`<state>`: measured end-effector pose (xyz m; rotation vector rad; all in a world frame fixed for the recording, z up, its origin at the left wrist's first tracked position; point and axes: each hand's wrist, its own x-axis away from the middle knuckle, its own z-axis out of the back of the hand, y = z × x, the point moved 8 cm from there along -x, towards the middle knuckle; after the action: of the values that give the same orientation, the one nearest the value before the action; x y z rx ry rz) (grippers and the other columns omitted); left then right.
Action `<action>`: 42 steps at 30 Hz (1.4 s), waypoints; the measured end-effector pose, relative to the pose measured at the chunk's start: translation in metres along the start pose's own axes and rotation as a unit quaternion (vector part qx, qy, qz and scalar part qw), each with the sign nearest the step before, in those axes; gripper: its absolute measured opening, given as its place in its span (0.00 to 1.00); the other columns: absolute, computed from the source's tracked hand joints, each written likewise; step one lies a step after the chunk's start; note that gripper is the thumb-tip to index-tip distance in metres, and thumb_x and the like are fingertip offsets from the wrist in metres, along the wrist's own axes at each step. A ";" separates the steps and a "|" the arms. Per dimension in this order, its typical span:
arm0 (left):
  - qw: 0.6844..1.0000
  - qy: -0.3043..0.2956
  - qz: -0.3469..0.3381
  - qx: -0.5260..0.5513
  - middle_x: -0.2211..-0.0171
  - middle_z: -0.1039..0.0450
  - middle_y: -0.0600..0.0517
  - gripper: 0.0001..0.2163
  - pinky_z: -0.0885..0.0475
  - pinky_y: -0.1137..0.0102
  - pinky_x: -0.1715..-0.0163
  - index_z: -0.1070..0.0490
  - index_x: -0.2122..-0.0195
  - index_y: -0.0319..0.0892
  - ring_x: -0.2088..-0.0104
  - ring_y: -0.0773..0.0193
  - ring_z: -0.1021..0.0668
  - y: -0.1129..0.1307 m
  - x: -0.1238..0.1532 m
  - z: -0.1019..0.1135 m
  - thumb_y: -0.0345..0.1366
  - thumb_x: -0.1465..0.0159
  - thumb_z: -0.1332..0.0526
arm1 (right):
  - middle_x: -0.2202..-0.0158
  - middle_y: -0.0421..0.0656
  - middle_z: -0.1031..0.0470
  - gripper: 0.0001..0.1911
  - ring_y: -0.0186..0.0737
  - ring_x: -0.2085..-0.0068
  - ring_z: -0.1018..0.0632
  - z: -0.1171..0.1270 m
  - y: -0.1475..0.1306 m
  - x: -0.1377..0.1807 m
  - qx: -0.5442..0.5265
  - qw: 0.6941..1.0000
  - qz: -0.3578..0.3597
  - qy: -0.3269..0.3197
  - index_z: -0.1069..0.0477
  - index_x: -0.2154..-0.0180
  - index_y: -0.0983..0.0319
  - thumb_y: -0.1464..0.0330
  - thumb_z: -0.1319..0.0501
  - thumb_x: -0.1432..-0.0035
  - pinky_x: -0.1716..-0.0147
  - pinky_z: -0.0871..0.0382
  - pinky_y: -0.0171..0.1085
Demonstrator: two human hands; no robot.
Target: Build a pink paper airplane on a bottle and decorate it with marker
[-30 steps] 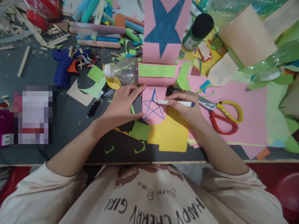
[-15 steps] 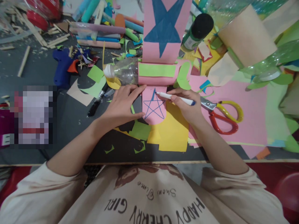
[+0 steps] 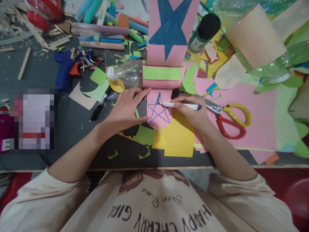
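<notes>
My right hand (image 3: 191, 109) is closed around a white marker (image 3: 182, 105), its tip on a blue star outline (image 3: 158, 113). The star is drawn on the rounded end of a pink paper strip (image 3: 160, 124), and its top point is partly coloured in. My left hand (image 3: 129, 108) lies with fingers spread at the strip's left edge, steadying nothing else that I can see. Just beyond, a clear plastic bottle (image 3: 129, 73) lies on its side, wrapped in pink paper with a green band (image 3: 162, 73). Above it the pink paper bears a large filled blue star (image 3: 170, 27).
Scissors (image 3: 225, 117) with red and yellow handles lie right of my right hand on pink paper (image 3: 258, 119). A blue glue gun (image 3: 64, 69), a black pen (image 3: 98, 106) and paper scraps lie left. A black-capped bottle (image 3: 204, 32) stands at the back right.
My right hand has moved the marker's tip slightly down and left, from the star's top point to the base of that point. My left hand stays in place.
</notes>
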<state>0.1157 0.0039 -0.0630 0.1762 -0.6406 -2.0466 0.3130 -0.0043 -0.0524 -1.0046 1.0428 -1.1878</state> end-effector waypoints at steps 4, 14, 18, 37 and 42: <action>1.000 -0.007 0.000 -0.001 0.39 0.38 0.43 0.40 0.40 0.48 0.37 0.46 0.30 0.46 0.39 0.41 0.36 0.001 0.000 0.000 0.48 0.41 0.33 | 0.75 0.38 0.19 0.05 0.36 0.74 0.21 -0.002 0.001 0.000 -0.005 1.000 -0.006 -0.020 0.19 0.72 0.57 0.68 0.34 0.46 0.72 0.25 0.37; 1.000 -0.015 0.004 -0.003 0.39 0.38 0.43 0.40 0.40 0.48 0.37 0.46 0.29 0.46 0.39 0.41 0.36 0.002 -0.001 0.000 0.49 0.41 0.33 | 0.75 0.38 0.20 0.04 0.37 0.74 0.21 0.000 0.003 0.000 0.011 1.000 -0.012 -0.002 0.20 0.71 0.57 0.66 0.34 0.46 0.73 0.24 0.38; 1.000 -0.010 0.006 -0.004 0.39 0.38 0.43 0.40 0.40 0.48 0.37 0.46 0.30 0.47 0.39 0.41 0.36 0.001 0.000 0.000 0.48 0.41 0.33 | 0.73 0.38 0.19 0.05 0.37 0.71 0.20 0.004 0.005 0.000 0.004 1.000 -0.010 0.026 0.20 0.69 0.57 0.64 0.34 0.45 0.69 0.23 0.39; 1.000 -0.007 0.009 0.011 0.40 0.37 0.44 0.39 0.40 0.49 0.37 0.45 0.30 0.48 0.40 0.42 0.36 0.000 -0.001 0.001 0.52 0.40 0.35 | 0.76 0.37 0.20 0.04 0.37 0.73 0.21 0.004 0.005 -0.001 0.008 1.000 -0.017 0.024 0.20 0.74 0.57 0.67 0.33 0.48 0.73 0.26 0.38; 1.000 -0.008 0.006 0.005 0.39 0.37 0.43 0.39 0.39 0.50 0.37 0.45 0.30 0.48 0.40 0.42 0.36 0.000 0.000 0.002 0.51 0.40 0.34 | 0.72 0.37 0.18 0.02 0.38 0.71 0.20 0.009 0.011 0.000 -0.007 0.998 -0.024 0.061 0.21 0.71 0.56 0.67 0.33 0.47 0.67 0.23 0.41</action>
<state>0.1156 0.0046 -0.0615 0.1630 -0.6605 -2.0349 0.3239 -0.0026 -0.0612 -0.9819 1.1290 -1.2960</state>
